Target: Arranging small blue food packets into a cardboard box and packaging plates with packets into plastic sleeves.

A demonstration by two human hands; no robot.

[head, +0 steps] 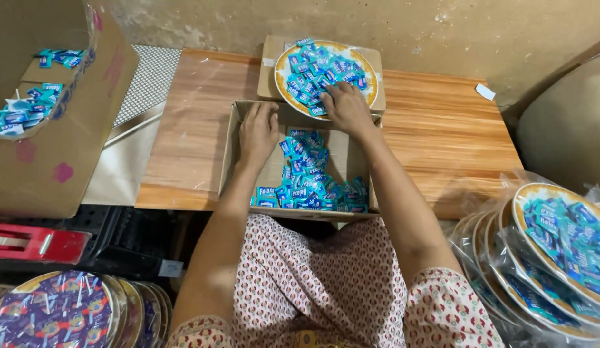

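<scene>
A low cardboard box (pixel 232 158) sits at the near edge of a wooden table, partly filled with small blue wrapped candies (pixel 309 180). Behind it a round gold-rimmed plate (pixel 280 64) heaped with the same blue candies rests on a box lid. My left hand (pixel 258 129) lies palm down inside the box at its far left corner, fingers together, with nothing visibly held. My right hand (pixel 345 106) reaches over the box's far wall onto the near edge of the plate, fingers curled over the candies there; whether it grips any is hidden.
The wooden table (pixel 442 135) extends right. A big cardboard carton (pixel 61 129) with blue candies stands at left. Wrapped plates of blue candies (pixel 558 245) are stacked at right, purple-candy plates (pixel 55 312) at lower left, a red tool (pixel 36 243) beside them.
</scene>
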